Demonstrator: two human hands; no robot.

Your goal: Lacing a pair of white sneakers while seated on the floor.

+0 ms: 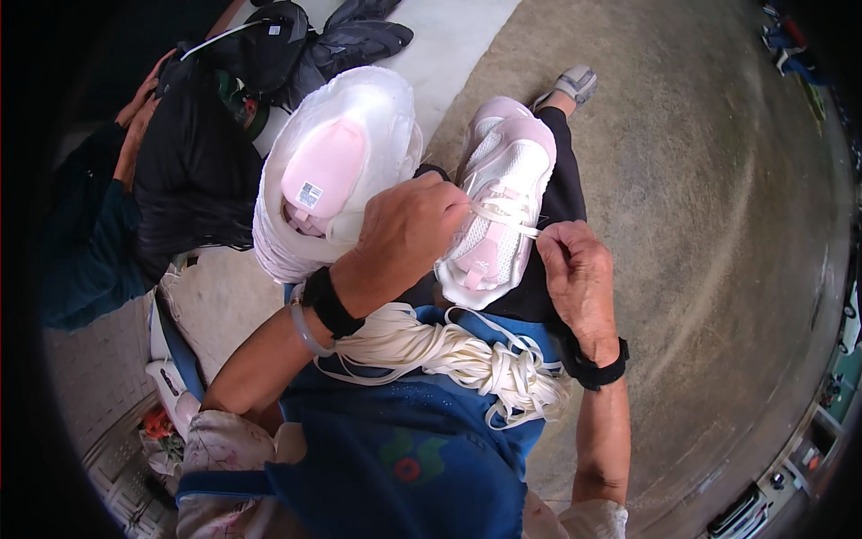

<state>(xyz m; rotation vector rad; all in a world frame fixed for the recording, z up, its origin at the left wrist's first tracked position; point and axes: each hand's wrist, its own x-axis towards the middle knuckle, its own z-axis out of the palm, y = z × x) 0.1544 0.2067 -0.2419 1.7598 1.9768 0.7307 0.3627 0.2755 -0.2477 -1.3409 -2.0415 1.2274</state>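
Where the pink-and-white sneaker [514, 166] lies at one o'clock on the black-trousered thigh [528, 303], left hand [409, 225] (its nine o'clock) and right hand [579, 272] (its four) pinch the white shoelace [505, 216] between their fingers [550, 247].

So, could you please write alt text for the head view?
The person's left hand and right hand pinch the white laces of a pink-and-white sneaker over dark trousers. A bundle of cream laces lies on a blue apron; another person's hands show at left.

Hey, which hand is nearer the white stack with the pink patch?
Left. The left hand is by the lower right edge of the white stack; the right hand is farther, right of the pink-and-white shoe.
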